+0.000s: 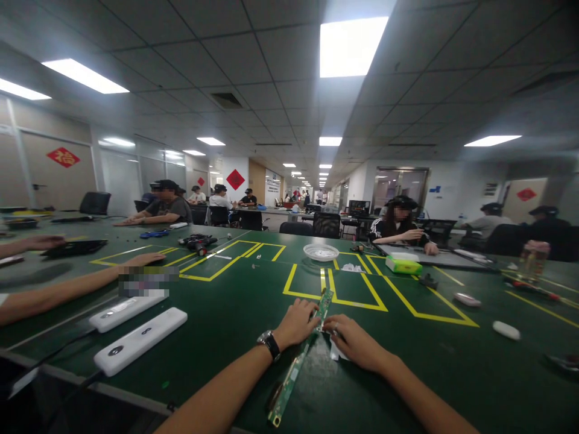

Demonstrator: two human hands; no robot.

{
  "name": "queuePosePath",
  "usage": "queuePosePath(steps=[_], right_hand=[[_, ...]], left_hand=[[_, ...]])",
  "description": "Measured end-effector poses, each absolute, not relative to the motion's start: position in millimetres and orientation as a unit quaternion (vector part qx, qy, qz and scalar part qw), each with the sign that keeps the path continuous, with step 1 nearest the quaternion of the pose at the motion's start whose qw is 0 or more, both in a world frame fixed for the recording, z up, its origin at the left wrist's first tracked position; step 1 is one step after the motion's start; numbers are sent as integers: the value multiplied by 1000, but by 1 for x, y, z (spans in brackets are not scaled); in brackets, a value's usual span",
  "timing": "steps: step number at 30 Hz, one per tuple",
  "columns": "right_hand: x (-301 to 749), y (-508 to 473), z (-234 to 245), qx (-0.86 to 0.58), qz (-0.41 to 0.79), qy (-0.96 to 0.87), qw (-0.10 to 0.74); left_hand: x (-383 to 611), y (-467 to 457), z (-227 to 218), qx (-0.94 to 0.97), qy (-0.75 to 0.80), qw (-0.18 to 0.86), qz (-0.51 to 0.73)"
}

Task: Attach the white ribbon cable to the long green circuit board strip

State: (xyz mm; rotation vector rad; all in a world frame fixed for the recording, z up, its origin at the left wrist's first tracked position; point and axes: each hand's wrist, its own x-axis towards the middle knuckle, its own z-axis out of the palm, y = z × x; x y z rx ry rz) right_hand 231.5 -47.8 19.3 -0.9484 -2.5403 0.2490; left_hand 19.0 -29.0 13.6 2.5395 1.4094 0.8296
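A long, narrow green circuit board [292, 381] lies slanted across the green table in front of me. My left hand [296, 322], with a dark-strapped watch on the wrist, has its fingers closed around the board's upper half. From the other side, my right hand [353, 339] has its fingertips pinched together at the board's edge. What sits between those fingertips is too small to make out. A crumpled white tissue [337, 351] shows under the right hand's fingers, partly hidden by them.
Two white power strips [142, 340] lie on the left, beside a co-worker's arm [81, 286]. Ahead are yellow tape outlines [357, 301], a clear round dish [321, 252] and a green-yellow tissue pack [404, 264]. Rightward lies a white oval case [506, 330]. A person [400, 226] sits opposite.
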Motion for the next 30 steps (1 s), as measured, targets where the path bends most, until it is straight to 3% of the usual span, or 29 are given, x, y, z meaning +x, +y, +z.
queuePosePath(steps=[7, 18, 23, 30], right_hand=[[247, -40, 18, -404, 52, -885, 224], [241, -40, 13, -496, -3, -849, 184], [241, -44, 19, -496, 52, -833, 238], [235, -41, 24, -471, 270, -774, 326]], left_hand=[[25, -37, 8, 853, 467, 21, 231], [30, -29, 5, 813, 483, 157, 285], [26, -21, 8, 751, 463, 300, 362], [36, -22, 14, 578, 391, 584, 415]])
